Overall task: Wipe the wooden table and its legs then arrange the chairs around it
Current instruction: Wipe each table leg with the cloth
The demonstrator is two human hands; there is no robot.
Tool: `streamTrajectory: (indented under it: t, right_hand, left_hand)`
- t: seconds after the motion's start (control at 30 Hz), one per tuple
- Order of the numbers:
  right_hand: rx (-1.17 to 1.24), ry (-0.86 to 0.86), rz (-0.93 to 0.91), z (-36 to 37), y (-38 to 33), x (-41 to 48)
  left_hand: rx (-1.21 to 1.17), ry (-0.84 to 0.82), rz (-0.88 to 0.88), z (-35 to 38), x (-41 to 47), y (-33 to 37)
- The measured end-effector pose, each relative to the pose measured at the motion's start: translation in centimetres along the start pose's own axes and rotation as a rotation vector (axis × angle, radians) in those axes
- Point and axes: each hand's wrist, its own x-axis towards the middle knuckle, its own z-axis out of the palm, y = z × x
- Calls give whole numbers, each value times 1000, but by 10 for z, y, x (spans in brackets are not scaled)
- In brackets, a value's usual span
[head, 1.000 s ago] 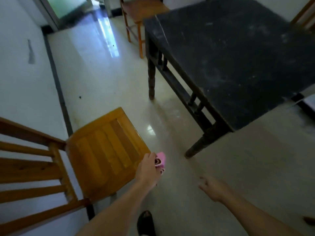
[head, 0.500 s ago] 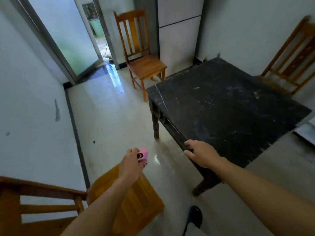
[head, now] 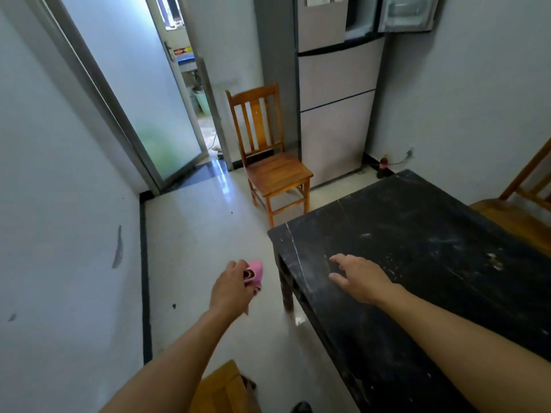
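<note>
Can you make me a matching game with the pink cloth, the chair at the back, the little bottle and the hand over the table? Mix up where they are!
Things:
1. pink cloth
2. right hand
3. far chair
4. bottle

Places:
A. on the floor past the table
B. gripped in the left hand
C. beside the fridge
D. fingers spread over the dark table top

Pairs: 1-B, 2-D, 3-C, 4-A.
</note>
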Motion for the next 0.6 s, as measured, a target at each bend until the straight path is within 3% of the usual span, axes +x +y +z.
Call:
streamTrajectory:
  t: [0.3,0.6]
  right_hand:
    - [2,88,-38,-35,-40,187]
    - [54,54,71,-48,-109,407]
  left_hand:
    - [23,34,80,-32,189,-19]
    - [128,-4,179,-112,394,-80]
